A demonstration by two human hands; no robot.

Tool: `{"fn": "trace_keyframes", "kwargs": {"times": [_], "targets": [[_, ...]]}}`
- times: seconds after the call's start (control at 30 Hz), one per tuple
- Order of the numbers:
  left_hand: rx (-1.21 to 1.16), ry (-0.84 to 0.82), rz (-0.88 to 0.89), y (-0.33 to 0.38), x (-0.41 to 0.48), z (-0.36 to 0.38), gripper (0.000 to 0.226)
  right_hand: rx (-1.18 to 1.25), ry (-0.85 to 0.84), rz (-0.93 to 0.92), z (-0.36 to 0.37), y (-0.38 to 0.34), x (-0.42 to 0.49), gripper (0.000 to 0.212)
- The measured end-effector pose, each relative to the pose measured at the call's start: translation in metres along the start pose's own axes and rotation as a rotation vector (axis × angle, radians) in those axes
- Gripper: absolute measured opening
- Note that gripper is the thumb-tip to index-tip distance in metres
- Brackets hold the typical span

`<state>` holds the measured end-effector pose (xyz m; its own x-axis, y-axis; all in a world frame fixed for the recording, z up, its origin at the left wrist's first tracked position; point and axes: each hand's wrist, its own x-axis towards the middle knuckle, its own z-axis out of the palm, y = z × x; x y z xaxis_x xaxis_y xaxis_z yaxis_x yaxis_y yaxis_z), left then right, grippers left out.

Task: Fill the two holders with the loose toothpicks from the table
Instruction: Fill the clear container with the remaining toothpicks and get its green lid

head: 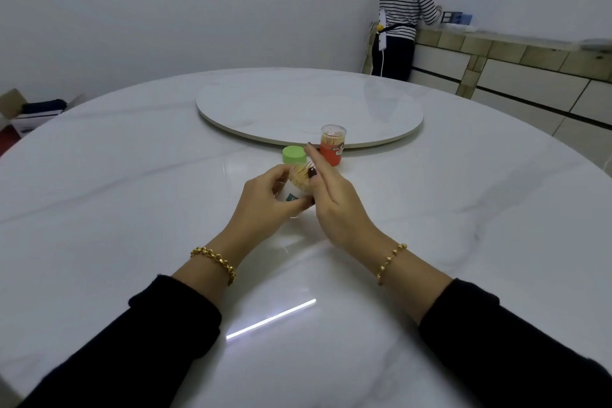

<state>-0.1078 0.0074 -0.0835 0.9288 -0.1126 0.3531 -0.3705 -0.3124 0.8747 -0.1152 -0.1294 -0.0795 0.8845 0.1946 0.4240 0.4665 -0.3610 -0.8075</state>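
My left hand (265, 200) grips a clear toothpick holder (295, 190), tilted, with its open mouth full of toothpicks (299, 175) facing up and right. My right hand (334, 195) is beside it with fingers straight, thumb and a fingertip at the holder's mouth on the toothpicks. A green lid (294, 154) lies on the table just behind the hands. An orange holder (332, 144) with a clear cap, filled with toothpicks, stands upright to the right of the lid.
The round white marble table (132, 209) carries a raised turntable (308, 106) behind the holders. A person in a striped top (402, 13) stands at a counter (516, 53) at the back right. A cardboard box (29, 113) sits on the floor at the left.
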Motion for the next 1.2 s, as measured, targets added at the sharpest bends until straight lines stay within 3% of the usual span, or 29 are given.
{"fn": "trace_keyframes", "kwargs": {"times": [0.23,0.33,0.53,0.83,1.07,1.2], "targets": [[0.075,0.002,0.025,-0.003,0.000,0.001,0.031,-0.357,-0.067,-0.202,0.003,0.009,0.000,0.058],[0.035,0.007,0.015,-0.003,0.001,-0.001,0.032,-0.443,-0.038,-0.185,-0.003,0.011,0.001,0.057],[-0.008,0.053,0.015,-0.004,0.002,-0.005,0.041,-0.408,0.063,-0.111,-0.013,0.016,0.004,0.051],[0.010,0.060,0.006,-0.006,0.003,-0.007,0.042,-0.174,0.097,-0.203,-0.010,0.009,0.001,0.052],[0.002,0.074,-0.004,-0.010,0.006,-0.009,0.047,-0.346,0.088,-0.251,-0.013,0.026,0.010,0.052],[-0.009,0.097,-0.044,-0.017,0.010,-0.010,0.046,-0.132,0.111,-0.163,-0.012,0.037,0.017,0.043]]}}
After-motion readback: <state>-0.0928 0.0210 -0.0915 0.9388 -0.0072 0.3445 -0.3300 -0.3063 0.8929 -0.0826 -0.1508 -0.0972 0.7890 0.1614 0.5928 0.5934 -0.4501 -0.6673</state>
